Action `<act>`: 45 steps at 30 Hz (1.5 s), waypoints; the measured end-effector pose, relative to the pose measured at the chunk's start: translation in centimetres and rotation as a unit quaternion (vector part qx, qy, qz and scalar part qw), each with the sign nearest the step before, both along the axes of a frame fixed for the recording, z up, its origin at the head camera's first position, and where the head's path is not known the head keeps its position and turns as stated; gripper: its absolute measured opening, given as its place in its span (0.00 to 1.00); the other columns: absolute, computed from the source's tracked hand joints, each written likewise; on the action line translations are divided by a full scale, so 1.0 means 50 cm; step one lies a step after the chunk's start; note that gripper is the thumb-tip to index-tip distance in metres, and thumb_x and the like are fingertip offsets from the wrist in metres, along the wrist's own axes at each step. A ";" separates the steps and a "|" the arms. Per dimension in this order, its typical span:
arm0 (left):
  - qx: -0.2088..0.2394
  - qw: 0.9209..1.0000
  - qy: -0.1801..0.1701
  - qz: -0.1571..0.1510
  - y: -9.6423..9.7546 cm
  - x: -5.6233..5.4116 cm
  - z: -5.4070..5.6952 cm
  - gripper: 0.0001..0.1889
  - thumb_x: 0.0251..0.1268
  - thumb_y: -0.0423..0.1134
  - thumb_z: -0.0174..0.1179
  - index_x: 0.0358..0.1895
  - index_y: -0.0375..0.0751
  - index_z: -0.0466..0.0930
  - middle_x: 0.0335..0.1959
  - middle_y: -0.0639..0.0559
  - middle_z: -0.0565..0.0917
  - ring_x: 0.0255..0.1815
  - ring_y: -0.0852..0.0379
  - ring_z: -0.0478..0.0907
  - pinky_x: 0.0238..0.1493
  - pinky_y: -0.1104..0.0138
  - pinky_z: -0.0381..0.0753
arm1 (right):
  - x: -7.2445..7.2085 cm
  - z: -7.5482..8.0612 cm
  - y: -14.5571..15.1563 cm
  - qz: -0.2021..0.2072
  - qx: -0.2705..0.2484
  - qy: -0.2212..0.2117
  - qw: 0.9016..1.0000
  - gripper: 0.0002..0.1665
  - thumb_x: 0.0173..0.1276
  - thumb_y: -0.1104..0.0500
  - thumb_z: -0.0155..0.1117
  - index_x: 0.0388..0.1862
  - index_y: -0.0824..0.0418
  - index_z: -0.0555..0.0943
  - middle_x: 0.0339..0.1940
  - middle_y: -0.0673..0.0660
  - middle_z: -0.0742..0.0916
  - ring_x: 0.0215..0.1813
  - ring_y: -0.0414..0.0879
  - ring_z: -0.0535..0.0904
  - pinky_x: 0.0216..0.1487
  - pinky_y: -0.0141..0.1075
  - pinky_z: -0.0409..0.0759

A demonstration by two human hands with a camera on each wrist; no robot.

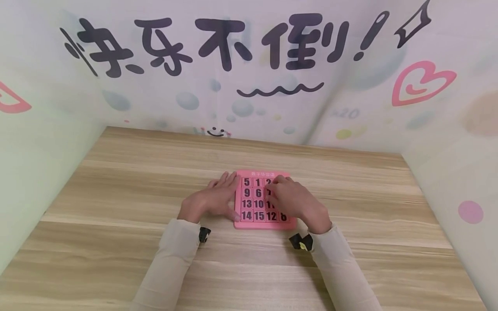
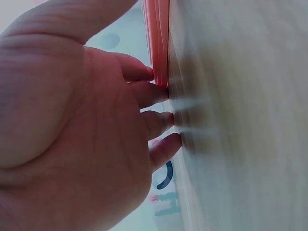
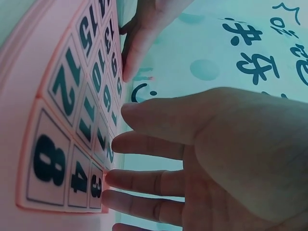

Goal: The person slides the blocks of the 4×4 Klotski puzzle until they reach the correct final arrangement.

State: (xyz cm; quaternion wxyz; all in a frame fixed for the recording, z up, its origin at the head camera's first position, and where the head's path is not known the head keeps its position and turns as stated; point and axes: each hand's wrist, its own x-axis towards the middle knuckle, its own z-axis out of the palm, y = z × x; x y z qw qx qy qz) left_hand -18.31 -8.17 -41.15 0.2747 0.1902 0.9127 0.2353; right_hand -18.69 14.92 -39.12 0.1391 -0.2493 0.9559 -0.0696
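Note:
A pink sliding number puzzle [image 1: 265,225] with black-numbered tiles lies flat on the wooden table. Along its left edge, my left hand [image 1: 212,199] braces it, thumb at the lower left corner and fingers near the upper left. In the left wrist view those fingers [image 2: 156,124] extend towards the puzzle's side and the tabletop. My right hand [image 1: 293,196] is over the right part of the puzzle, hiding several tiles in the head view. The right wrist view shows its extended fingertips close to the 2 tile [image 3: 110,153] and the 3 tile [image 3: 96,185]. Below them are the 4 tile [image 3: 79,183] and 8 tile [image 3: 49,160].
The wood-grain table [image 1: 136,181] stretches out on both sides of the puzzle. A white printed backdrop [image 1: 186,86] with dark lettering stands behind it, and pale walls flank it. Each wrist wears a small black device, such as the right wrist camera [image 1: 301,242].

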 end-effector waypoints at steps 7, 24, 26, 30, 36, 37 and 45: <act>-0.001 1.000 0.000 -0.004 0.007 -0.004 -0.008 0.63 0.54 0.53 0.72 0.80 0.36 0.34 0.82 0.44 0.31 0.81 0.47 0.24 0.80 0.50 0.30 | -0.003 0.004 0.019 -0.003 -0.008 0.015 1.000 0.13 0.75 0.53 0.56 0.46 0.58 0.83 0.55 0.60 0.82 0.52 0.55 0.78 0.58 0.53 0.77; -0.010 1.000 -0.002 -0.011 0.011 0.000 -0.003 0.63 0.55 0.53 0.72 0.79 0.35 0.32 0.81 0.42 0.30 0.81 0.45 0.23 0.80 0.49 0.30 | 0.074 0.007 0.070 0.013 0.061 0.034 0.997 0.28 0.76 0.51 0.56 0.71 0.59 0.73 0.74 0.62 0.72 0.73 0.65 0.67 0.66 0.63 0.70; -0.007 1.000 -0.002 -0.013 0.010 0.000 -0.003 0.62 0.55 0.53 0.72 0.79 0.35 0.32 0.81 0.42 0.30 0.81 0.45 0.23 0.80 0.49 0.30 | 0.082 0.008 0.072 0.020 0.068 0.032 0.997 0.28 0.77 0.52 0.55 0.72 0.59 0.72 0.75 0.62 0.70 0.73 0.65 0.66 0.66 0.64 0.70; -0.003 1.000 -0.006 -0.012 0.008 0.000 -0.002 0.61 0.56 0.52 0.71 0.80 0.36 0.33 0.81 0.44 0.30 0.81 0.46 0.23 0.80 0.50 0.30 | 0.090 0.007 0.072 0.035 0.087 0.028 0.995 0.29 0.77 0.52 0.54 0.72 0.61 0.70 0.76 0.63 0.69 0.73 0.66 0.66 0.66 0.63 0.70; -0.007 1.000 -0.005 -0.014 0.006 -0.001 0.002 0.61 0.56 0.52 0.71 0.79 0.36 0.32 0.81 0.43 0.29 0.81 0.46 0.23 0.80 0.50 0.29 | 0.085 0.002 0.069 0.035 0.089 0.023 0.995 0.30 0.77 0.50 0.54 0.72 0.63 0.70 0.76 0.64 0.68 0.74 0.66 0.66 0.67 0.63 0.69; -0.007 1.000 -0.004 -0.014 0.006 -0.001 0.002 0.61 0.56 0.52 0.71 0.79 0.36 0.32 0.81 0.43 0.29 0.81 0.46 0.23 0.80 0.49 0.29 | 0.084 0.001 0.068 0.035 0.088 0.025 0.995 0.30 0.77 0.50 0.54 0.72 0.63 0.70 0.76 0.64 0.68 0.74 0.65 0.66 0.67 0.62 0.70; -0.009 1.000 -0.007 -0.012 0.005 -0.002 0.002 0.62 0.56 0.52 0.71 0.79 0.35 0.32 0.81 0.43 0.29 0.81 0.46 0.22 0.80 0.49 0.30 | 0.080 -0.005 0.062 0.030 0.081 0.049 0.995 0.30 0.76 0.50 0.56 0.70 0.63 0.72 0.74 0.63 0.71 0.71 0.64 0.69 0.65 0.60 0.73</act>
